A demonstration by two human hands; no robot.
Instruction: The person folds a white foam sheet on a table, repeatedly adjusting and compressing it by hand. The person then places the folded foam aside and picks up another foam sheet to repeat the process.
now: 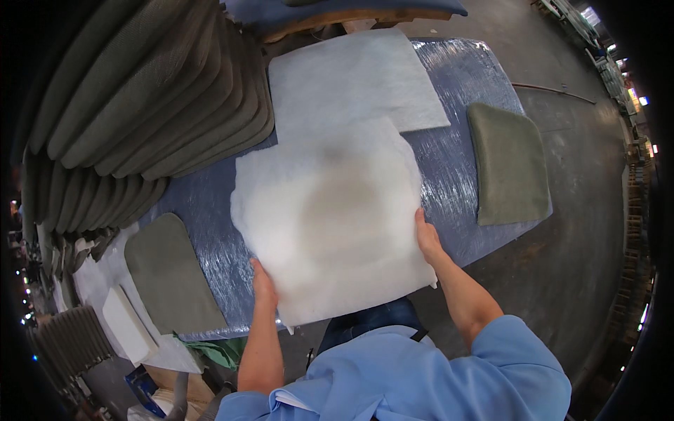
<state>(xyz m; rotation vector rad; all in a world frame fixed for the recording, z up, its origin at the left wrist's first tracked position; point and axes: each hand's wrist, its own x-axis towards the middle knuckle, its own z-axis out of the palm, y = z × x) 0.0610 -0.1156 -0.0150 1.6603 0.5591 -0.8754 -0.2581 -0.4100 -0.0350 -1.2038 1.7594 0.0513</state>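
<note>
- The work table [449, 175], wrapped in shiny blue plastic film, lies under and beyond both hands and is the biggest thing here.
- A tall leaning row of grey-green cushion covers [140, 91] stands far to the left of the grip, past the table edge.
- A flat white wadding sheet [351, 77] lies on the table just beyond the held piece; the held piece overlaps its near edge.
- The white fluffy wadding pad [330, 217] is held over the near part of the table, between the two hands. It is thin; a darker patch shows through its middle.
- One grey-green cushion cover [509, 161] lies flat on the table, to the right of the right hand and a bit further away, well apart from the pad.
- Another grey-green cushion cover [168, 270] lies flat to the left of the left hand, near the table edge.
- A small white block [130, 326] lies left of and nearer than the left hand, beside that cover.
- The left hand [263, 284] grasps the near left edge of the pad, fingers closed on it.
- The right hand [426, 235] grasps the right edge of the pad, thumb on top; the fingers below are hidden.
</note>
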